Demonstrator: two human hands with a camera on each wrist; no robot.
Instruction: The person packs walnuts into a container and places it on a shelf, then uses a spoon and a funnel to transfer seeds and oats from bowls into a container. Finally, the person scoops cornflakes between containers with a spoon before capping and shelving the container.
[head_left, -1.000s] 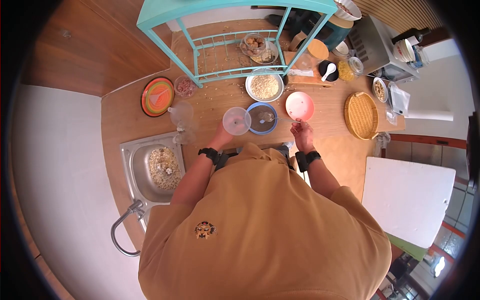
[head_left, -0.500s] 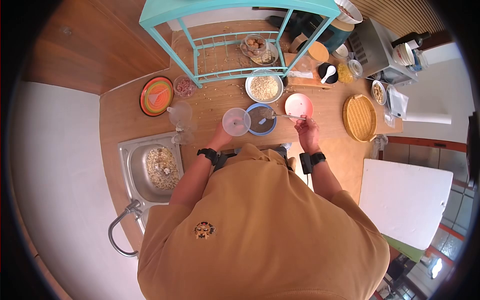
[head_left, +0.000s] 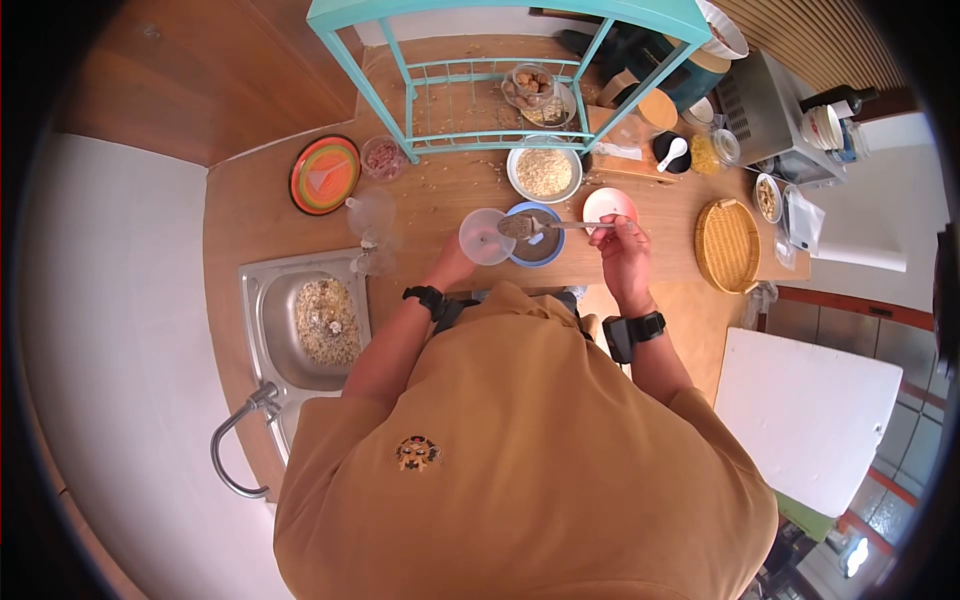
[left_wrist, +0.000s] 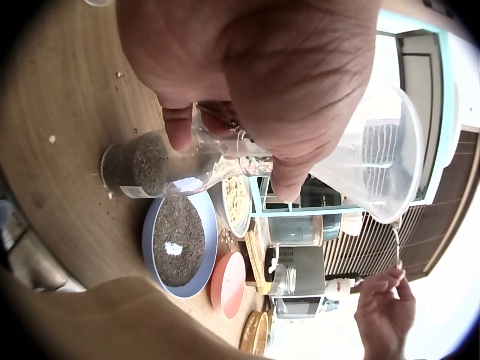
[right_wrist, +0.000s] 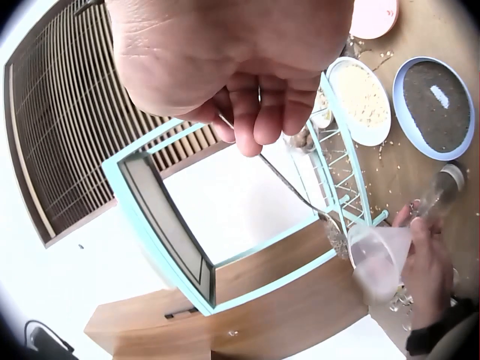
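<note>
My left hand [left_wrist: 255,75] grips the neck of a clear glass bottle [left_wrist: 191,161] that stands on the counter with small dark seeds in its lower part. A translucent funnel [left_wrist: 375,157] sits in the bottle's mouth. My right hand [head_left: 627,262] pinches the handle of a long metal spoon [right_wrist: 289,186], whose bowl carries dark seeds. In the right wrist view the spoon's bowl is right at the funnel's rim. Beside the bottle is a blue bowl [left_wrist: 150,234] of the same dark seeds, with a small white piece lying on them.
A white bowl of oats [head_left: 545,174] and a pink bowl [head_left: 600,205] stand behind and right of the blue bowl. A turquoise rack [head_left: 415,110] rises at the back. Left are a steel sink [head_left: 258,310], a striped plate [head_left: 325,174] and another funnel [head_left: 372,212]; right, a wicker basket [head_left: 728,245].
My right hand has lifted the spoon out of the blue bowl and brought its load of seeds left, up to the funnel. The left hand keeps its grip on the bottle.
</note>
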